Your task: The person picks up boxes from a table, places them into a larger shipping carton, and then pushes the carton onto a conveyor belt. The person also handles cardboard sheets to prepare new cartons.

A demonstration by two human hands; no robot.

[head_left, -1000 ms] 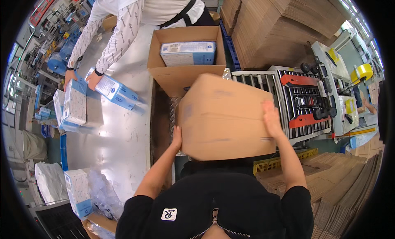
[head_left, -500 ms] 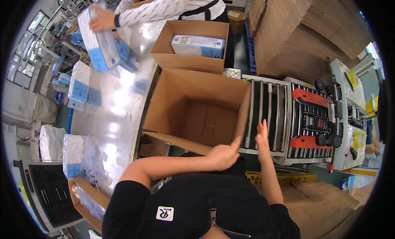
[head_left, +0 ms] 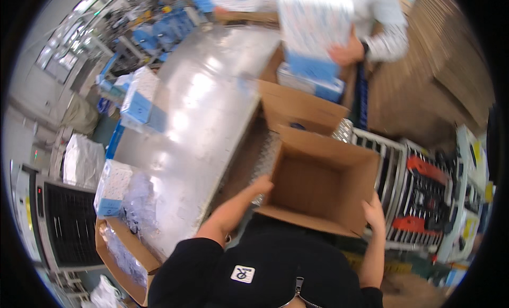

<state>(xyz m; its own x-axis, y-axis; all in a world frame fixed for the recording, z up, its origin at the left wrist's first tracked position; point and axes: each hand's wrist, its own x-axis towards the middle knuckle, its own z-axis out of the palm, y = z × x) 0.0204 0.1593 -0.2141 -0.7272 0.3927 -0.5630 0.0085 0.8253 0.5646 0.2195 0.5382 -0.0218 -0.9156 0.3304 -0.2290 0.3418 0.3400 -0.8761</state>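
An open brown cardboard box (head_left: 318, 183) sits upright in front of me, with nothing inside it. My left hand (head_left: 261, 187) presses against its left side near the lower corner. My right hand (head_left: 374, 213) grips its right near edge. Just behind it stands a second open cardboard box (head_left: 302, 107) holding blue-and-white packages. A person in a striped sleeve (head_left: 384, 40) lowers a large blue-and-white package (head_left: 313, 35) toward that far box.
A shiny metal table (head_left: 196, 127) runs along the left, with blue-and-white packages (head_left: 139, 98) on its left edge. A roller conveyor and taping machine (head_left: 419, 196) stand on the right. Flat cardboard sheets (head_left: 440, 69) are stacked at the back right. A carton with plastic wrap (head_left: 124, 249) sits lower left.
A second ago I held the box up with its bottom toward me; it now stands open side up and my hands have moved to its two sides. The other person has brought a package over the far box.
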